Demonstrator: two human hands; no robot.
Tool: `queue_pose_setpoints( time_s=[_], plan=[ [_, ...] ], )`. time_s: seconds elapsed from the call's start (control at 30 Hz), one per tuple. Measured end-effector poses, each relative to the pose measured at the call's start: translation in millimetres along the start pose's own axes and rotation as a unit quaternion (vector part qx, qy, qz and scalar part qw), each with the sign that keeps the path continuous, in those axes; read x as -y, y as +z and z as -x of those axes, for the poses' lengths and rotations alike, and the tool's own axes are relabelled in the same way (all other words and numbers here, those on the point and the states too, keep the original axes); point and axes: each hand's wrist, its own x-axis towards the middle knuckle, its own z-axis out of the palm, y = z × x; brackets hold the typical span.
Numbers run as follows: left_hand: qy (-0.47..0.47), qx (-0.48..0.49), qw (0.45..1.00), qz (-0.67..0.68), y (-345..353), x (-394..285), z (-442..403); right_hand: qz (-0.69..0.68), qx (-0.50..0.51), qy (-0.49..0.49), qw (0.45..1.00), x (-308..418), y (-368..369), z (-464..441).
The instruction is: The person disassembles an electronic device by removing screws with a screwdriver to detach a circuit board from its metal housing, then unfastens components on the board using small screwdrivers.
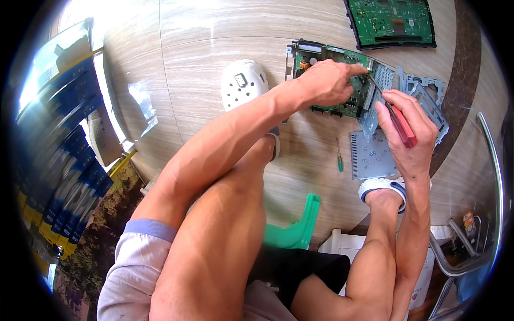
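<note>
A green circuit board [334,107] in a metal frame lies on the floor at the upper centre. My left hand [331,83] rests over it, index finger stretched toward the board's right edge; whether it holds anything there is hidden. My right hand [409,125] grips a red-handled screwdriver [400,125], whose shaft points up and left to the board's right edge near my left fingertip. Beside that edge sits a perforated grey metal plate [382,77], with more grey metal framework [435,109] to its right.
A second green board [393,21] lies at the top right. Below the framework, small screws lie on a grey metal panel [372,156]. A small green screwdriver [340,163] is left of it. A green plastic stool [300,230] and a metal chair frame [495,160] stand nearby.
</note>
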Motion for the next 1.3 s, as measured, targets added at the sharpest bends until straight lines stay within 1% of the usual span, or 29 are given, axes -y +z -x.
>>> queue_pose_setpoints(
  time_s=[0.2,0.3,0.4,0.5,0.6,0.7,0.9,1.2,1.3],
  plan=[
    [0.017,-0.029,0.999,0.015,4.7,3.5,-0.8,0.007,-0.008,-0.005,1.0,0.2,1.6,0.9],
    [0.012,-0.025,0.999,0.022,4.4,2.9,-0.1,0.006,-0.008,-0.007,1.0,0.7,1.5,1.4],
    [0.004,-0.024,0.999,0.029,3.5,1.8,-0.2,-0.005,0.016,0.027,0.999,2.1,-0.7,3.7],
    [-0.003,-0.023,0.999,0.029,3.4,1.4,-0.2,-0.002,0.014,0.023,1.0,2.7,-1.0,3.4],
    [-0.002,-0.022,0.999,0.04,4.3,2.0,-0.9,-0.005,-0.005,-0.001,1.0,0.5,0.5,1.5],
    [0.002,-0.033,0.999,0.035,5.9,3.5,-2.2,-0.007,0.001,0.006,1.0,0.2,-0.4,0.9],
    [0.0,-0.017,0.999,0.028,4.2,2.8,-2.4,-0.004,0.01,0.014,1.0,1.0,-1.8,-0.9],
    [0.021,-0.025,0.999,-0.022,4.2,3.5,-1.3,0.005,-0.008,-0.006,1.0,0.5,1.7,0.3],
    [0.02,-0.041,0.998,-0.033,6.8,2.9,-1.1,0.007,-0.013,-0.007,1.0,0.2,2.0,1.0]
  ],
)
